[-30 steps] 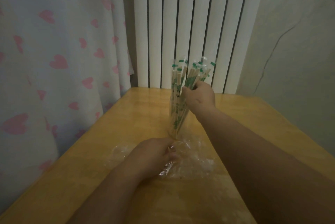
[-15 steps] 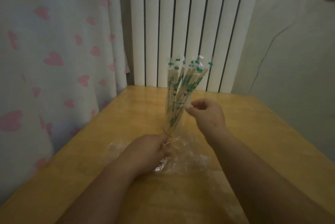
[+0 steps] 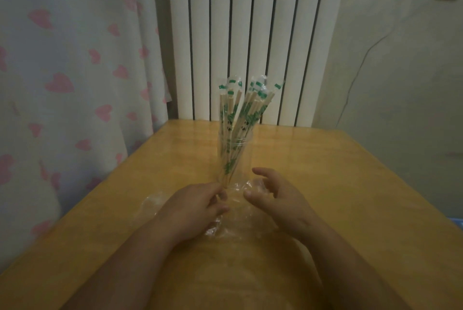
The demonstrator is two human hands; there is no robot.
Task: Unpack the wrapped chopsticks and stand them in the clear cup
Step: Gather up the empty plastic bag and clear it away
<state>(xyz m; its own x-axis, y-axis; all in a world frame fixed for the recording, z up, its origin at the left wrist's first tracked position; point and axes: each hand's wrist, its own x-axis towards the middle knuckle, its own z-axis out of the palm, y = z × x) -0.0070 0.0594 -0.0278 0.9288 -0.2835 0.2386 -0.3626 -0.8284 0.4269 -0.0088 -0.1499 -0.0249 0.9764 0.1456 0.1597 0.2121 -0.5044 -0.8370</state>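
Several bamboo chopsticks (image 3: 239, 114) in thin green-printed sleeves stand fanned out in a tall clear cup (image 3: 246, 145) at the middle of the wooden table (image 3: 350, 184). My left hand (image 3: 193, 207) grips the cup's base, with fingers and thumb curled round it. To the right of the base, my right hand (image 3: 278, 197) hovers apart from it, its fingers loosely curved and holding nothing. The crumpled clear outer wrap (image 3: 225, 229) lies flat on the table under and between both hands.
A white ribbed radiator (image 3: 250, 34) stands behind the table's far edge. A curtain with pink hearts (image 3: 75, 71) hangs along the left side. A plain wall (image 3: 400, 84) with a thin cable is on the right.
My right hand let go of the chopstick tops and came down toward me to the cup's base. The chopsticks now stand free in the cup. My left hand stayed at the base.
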